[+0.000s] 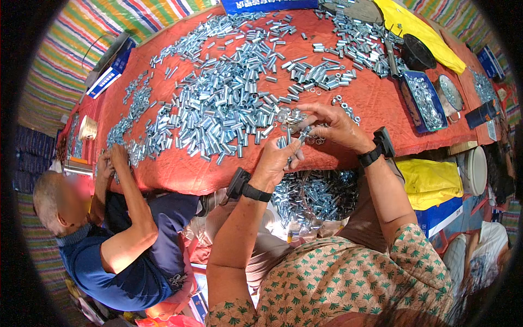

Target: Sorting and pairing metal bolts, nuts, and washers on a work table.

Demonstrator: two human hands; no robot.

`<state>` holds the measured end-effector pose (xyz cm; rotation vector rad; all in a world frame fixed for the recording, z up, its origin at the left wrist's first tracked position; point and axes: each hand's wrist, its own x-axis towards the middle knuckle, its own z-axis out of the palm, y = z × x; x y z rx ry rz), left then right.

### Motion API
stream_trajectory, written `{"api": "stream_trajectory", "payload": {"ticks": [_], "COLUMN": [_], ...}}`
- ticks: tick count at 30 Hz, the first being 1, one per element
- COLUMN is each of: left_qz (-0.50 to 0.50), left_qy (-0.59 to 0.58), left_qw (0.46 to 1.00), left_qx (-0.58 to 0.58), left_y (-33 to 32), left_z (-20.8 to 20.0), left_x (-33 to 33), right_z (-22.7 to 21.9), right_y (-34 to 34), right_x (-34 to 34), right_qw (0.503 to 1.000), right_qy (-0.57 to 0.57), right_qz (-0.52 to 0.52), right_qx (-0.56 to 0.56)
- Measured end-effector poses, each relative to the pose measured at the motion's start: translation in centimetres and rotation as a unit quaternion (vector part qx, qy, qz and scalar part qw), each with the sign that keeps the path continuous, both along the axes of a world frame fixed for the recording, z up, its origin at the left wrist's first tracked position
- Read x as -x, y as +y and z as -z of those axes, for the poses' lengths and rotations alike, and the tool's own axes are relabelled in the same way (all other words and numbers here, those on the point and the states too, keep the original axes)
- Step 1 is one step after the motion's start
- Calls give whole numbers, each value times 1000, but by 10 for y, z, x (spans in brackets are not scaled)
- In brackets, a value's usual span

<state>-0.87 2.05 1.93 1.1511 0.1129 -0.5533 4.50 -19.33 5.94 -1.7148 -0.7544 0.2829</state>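
My left hand (279,159) is closed around small silvery metal bolts (283,142) at the near edge of the red-covered table. Just right of it, my right hand (336,126) bends its fingers in with thumb and forefinger close together. Whatever they pinch is too small to make out. Both hands nearly meet over loose washers (317,140) lying on the cloth. Beyond my left hand spreads a large heap of metal sleeves (218,106). Below the table edge, between my knees, is a mass of bolts (313,196).
At left, another person (114,256) works with both hands at small parts on the table. Right of the heaps stand a blue tray (422,101) of small metal parts and a black bowl (418,53). A yellow cloth (430,182) covers a blue box (440,217) beside my right arm.
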Motion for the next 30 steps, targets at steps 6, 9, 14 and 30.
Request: {"api": "stream_trajectory", "payload": {"ticks": [6, 9, 14, 30], "left_qz": [13, -14, -38, -85], "left_qy": [14, -26, -90, -71], "left_qw": [999, 1000, 995, 993], "left_qx": [47, 9, 6, -31], "left_y": [-3, -7, -8, -2], "left_z": [-1, -4, -2, -8], "left_x": [0, 2, 6, 11], "right_z": [0, 4, 5, 5], "right_y": [-6, -7, -1, 24], "right_x": [-3, -4, 1, 1], "right_qw": [989, 995, 998, 991], "right_qy": [121, 80, 46, 89], "right_qz": [-29, 3, 29, 84], "right_qx": [-84, -54, -42, -56]}}
